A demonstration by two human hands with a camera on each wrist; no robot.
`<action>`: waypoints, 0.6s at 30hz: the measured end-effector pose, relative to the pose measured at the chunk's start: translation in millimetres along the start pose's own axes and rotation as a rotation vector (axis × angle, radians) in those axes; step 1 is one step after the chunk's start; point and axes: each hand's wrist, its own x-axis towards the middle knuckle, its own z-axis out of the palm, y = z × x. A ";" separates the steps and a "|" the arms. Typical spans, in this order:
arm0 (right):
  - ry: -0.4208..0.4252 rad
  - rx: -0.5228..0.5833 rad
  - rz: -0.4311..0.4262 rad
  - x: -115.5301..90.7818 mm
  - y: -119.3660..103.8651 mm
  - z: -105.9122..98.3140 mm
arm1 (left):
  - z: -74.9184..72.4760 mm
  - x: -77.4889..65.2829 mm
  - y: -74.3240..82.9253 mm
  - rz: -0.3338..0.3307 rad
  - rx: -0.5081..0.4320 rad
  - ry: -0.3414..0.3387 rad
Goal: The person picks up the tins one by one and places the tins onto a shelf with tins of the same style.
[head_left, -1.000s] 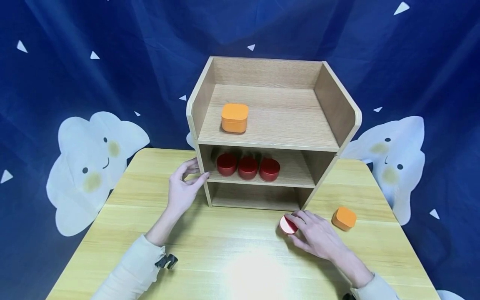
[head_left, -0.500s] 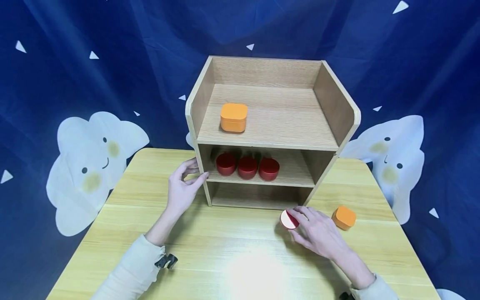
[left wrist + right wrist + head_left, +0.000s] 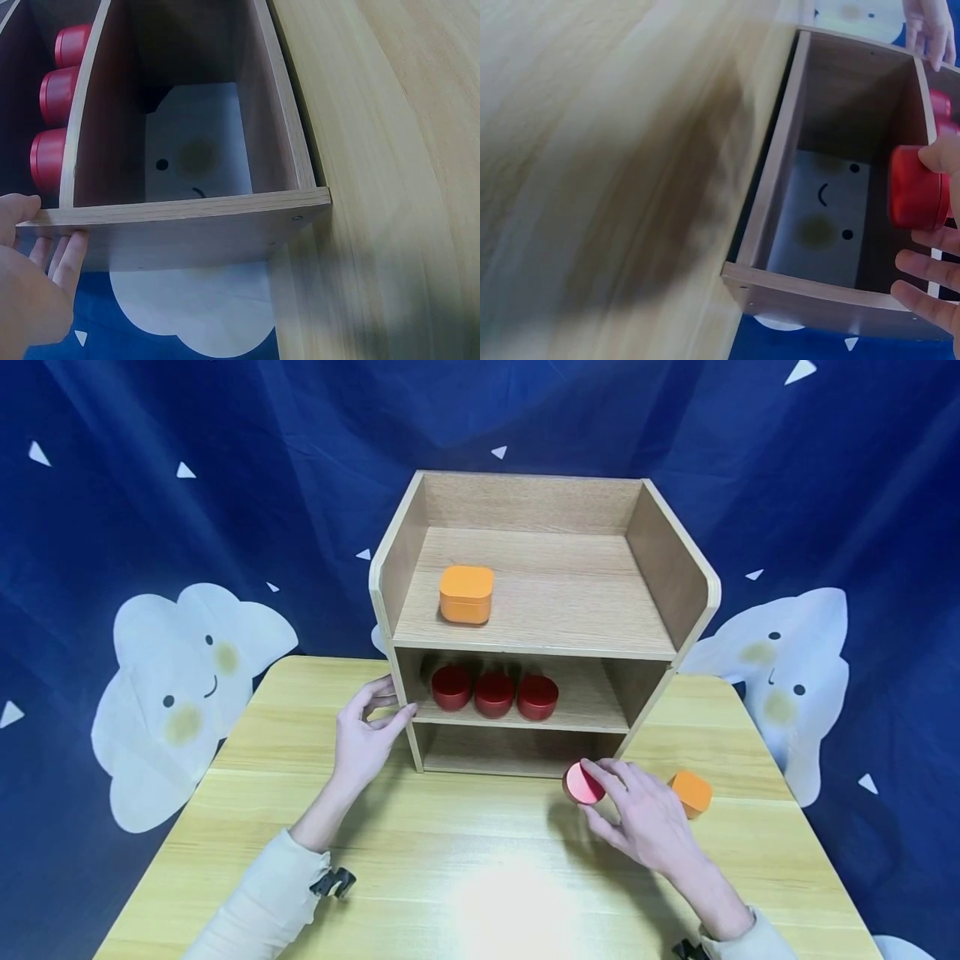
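In the head view my right hand (image 3: 648,818) pinches a round red tin (image 3: 582,784) between thumb and fingers. The tin is raised off the table, its shiny lid up, just before the shelf's lower right corner. In the right wrist view, the red tin (image 3: 915,187) shows in front of the shelf's openings. My left hand (image 3: 365,735) holds the left side panel of the wooden shelf (image 3: 570,593), thumb on the front edge and fingers along the outer face. Several fingers of the left hand (image 3: 37,292) show in the left wrist view. Three red tins (image 3: 494,695) stand in a row on the middle level.
An orange rounded-square tin (image 3: 467,596) stands on the top level, towards the left. Another orange tin (image 3: 692,793) is on the wooden table (image 3: 420,860), beyond my right hand. Behind the shelf hangs a blue curtain (image 3: 330,468) with clouds.
My right hand has lifted the red tin from the table and moved it forward, towards the shelf. The left hand stays on the side panel.
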 end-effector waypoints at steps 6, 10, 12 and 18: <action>0.038 0.020 0.045 5.6 -4.3 -5.9 | -0.2 -0.2 0.1 -0.003 -0.004 0.000; 0.080 0.009 0.076 10.0 -8.5 -10.1 | -0.3 -0.3 -0.1 -0.006 0.002 0.002; 0.116 -0.002 0.079 12.9 -10.4 -11.8 | -0.2 -0.1 -0.2 -0.005 0.001 0.001; 0.239 -0.003 0.081 23.0 -16.1 -15.2 | -0.5 0.0 -0.4 -0.002 -0.006 -0.004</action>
